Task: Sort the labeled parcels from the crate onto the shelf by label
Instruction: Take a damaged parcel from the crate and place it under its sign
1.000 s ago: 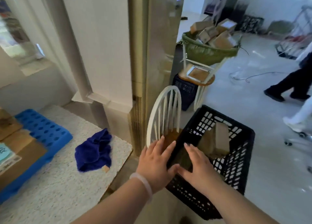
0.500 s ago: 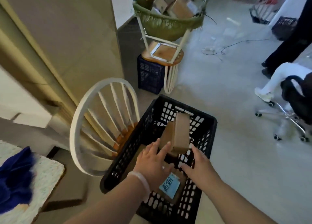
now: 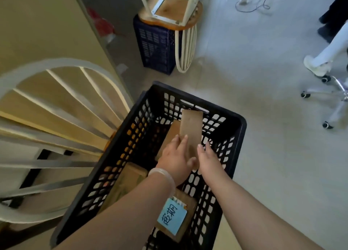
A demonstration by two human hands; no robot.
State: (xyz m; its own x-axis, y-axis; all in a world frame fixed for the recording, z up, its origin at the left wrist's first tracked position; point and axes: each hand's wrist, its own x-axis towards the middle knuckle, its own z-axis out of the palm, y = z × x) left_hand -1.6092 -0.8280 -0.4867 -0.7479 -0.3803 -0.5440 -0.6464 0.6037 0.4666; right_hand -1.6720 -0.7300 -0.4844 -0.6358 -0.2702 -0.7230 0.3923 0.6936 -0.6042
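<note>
Cardboard parcel [image 3: 191,129] stands upright, pressed between flat-fingered left hand [image 3: 176,160] and right hand [image 3: 208,159]; crate [image 3: 242,123] wall near behind.

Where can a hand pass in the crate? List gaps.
Free: the crate's far-left corner, between its walls and the upright parcel. Crowded: mid-crate, where left hand and right hand meet; the near end holds the blue-labelled parcel.
</note>
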